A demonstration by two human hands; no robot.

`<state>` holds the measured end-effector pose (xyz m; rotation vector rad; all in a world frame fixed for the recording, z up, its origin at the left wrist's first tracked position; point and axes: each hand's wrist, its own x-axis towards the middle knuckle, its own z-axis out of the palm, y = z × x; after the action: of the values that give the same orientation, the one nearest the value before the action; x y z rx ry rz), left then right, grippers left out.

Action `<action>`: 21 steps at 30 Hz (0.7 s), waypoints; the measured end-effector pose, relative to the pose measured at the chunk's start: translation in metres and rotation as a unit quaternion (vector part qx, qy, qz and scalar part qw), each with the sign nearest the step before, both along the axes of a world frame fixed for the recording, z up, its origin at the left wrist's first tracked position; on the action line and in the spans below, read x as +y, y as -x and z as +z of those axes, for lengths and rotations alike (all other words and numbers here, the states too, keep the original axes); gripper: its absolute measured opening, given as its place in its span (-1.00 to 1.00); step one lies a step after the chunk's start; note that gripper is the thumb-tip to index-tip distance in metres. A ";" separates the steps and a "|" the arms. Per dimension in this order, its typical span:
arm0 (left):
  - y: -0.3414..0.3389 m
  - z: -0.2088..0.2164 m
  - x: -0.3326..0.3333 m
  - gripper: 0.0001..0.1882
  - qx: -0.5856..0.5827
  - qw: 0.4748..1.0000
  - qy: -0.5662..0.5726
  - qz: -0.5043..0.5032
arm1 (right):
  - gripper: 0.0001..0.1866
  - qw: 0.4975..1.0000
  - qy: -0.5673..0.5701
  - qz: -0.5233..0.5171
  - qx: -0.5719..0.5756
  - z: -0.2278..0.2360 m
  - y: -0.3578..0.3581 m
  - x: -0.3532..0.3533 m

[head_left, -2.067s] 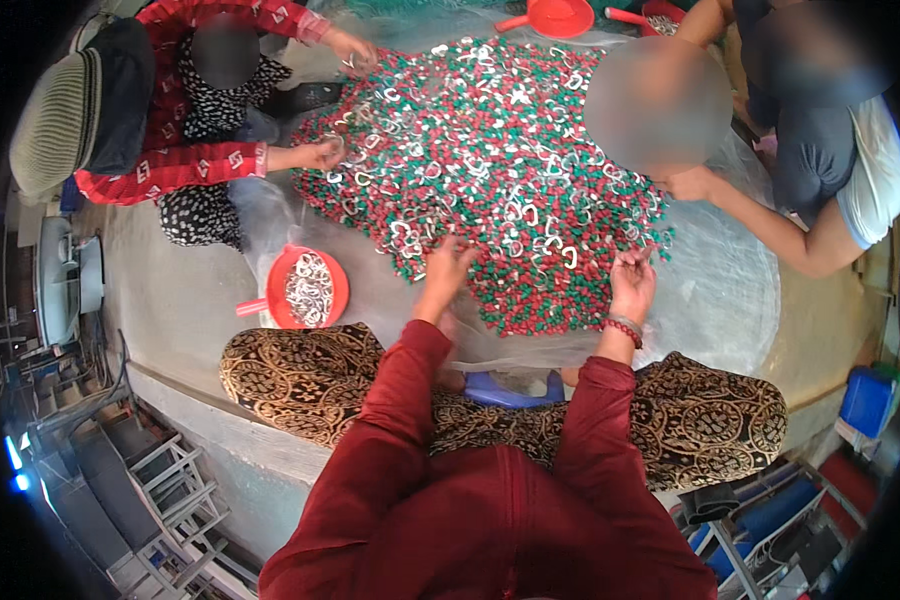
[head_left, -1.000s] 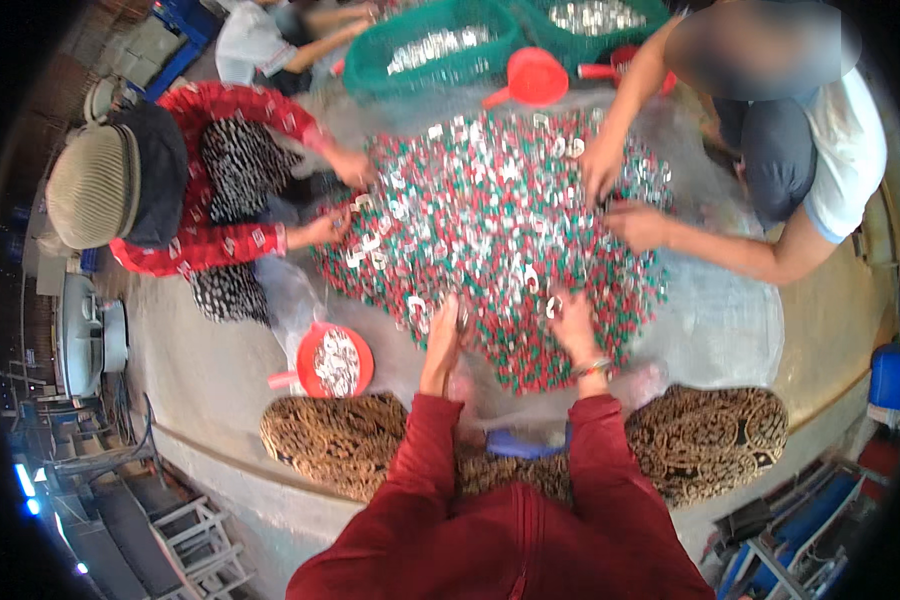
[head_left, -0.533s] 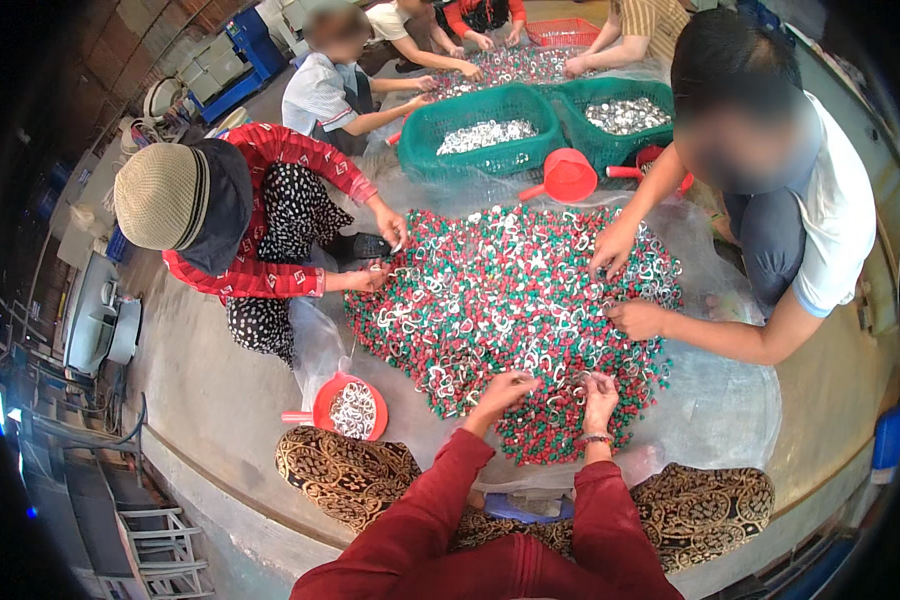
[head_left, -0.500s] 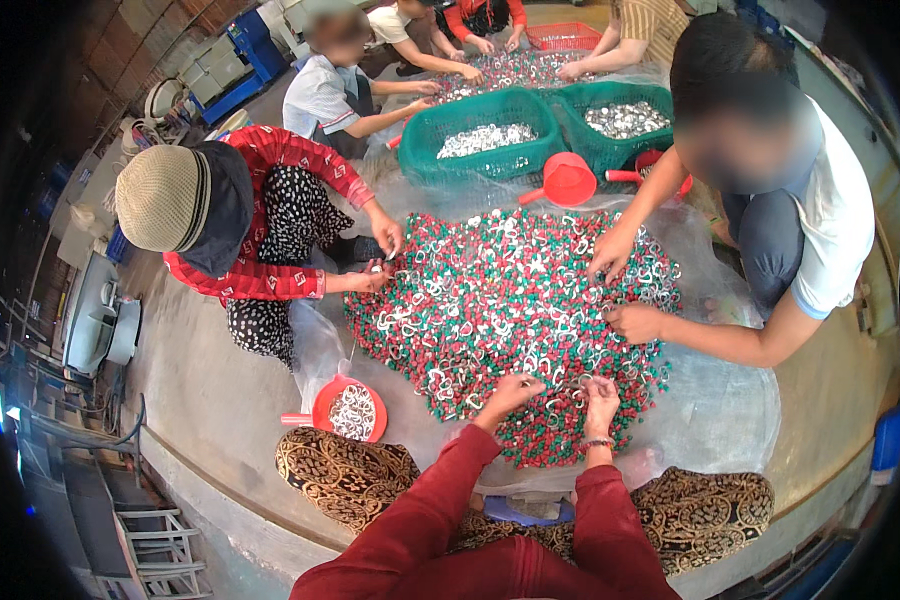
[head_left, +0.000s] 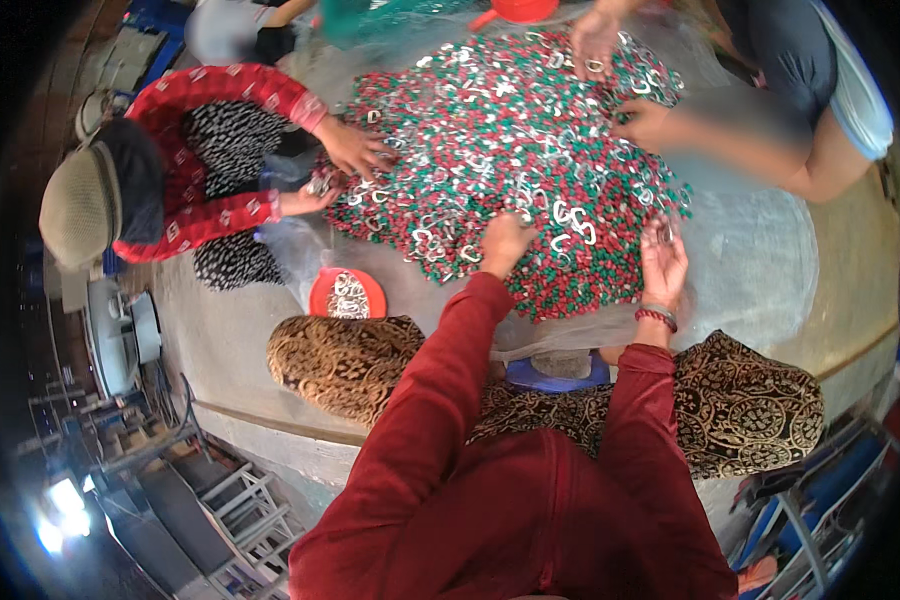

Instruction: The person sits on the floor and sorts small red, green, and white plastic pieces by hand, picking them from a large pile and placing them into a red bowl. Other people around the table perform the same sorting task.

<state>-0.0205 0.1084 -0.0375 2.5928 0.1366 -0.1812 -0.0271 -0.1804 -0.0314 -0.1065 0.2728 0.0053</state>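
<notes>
Left hand (head_left: 508, 245) at red-green pile (head_left: 470, 140), grip hidden | right hand (head_left: 662, 262) palm-up, half-curled, pile's edge (can't tell what's pinched)

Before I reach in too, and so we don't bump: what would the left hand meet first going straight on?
The left hand would probably meet more of the heap of small red, green and white pieces just ahead; its height over them is unclear.
</notes>
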 end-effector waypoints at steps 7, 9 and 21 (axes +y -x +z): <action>0.008 0.017 -0.003 -0.70 0.027 0.996 0.085 0.002 | -0.21 0.999 0.017 -0.028 0.032 0.013 0.001 0.016; -0.006 0.026 -0.029 -0.69 0.024 0.996 0.083 0.007 | -0.19 0.999 0.016 -0.036 0.010 0.011 0.002 0.011; -0.030 0.078 0.009 -0.85 0.187 0.916 0.345 0.081 | -0.58 0.957 -0.249 0.123 -0.082 0.063 -0.015 0.052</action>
<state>0.0098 0.1177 0.0404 1.8101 0.3542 -0.5560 -0.0124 -0.1286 0.0318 0.3600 0.0843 0.3093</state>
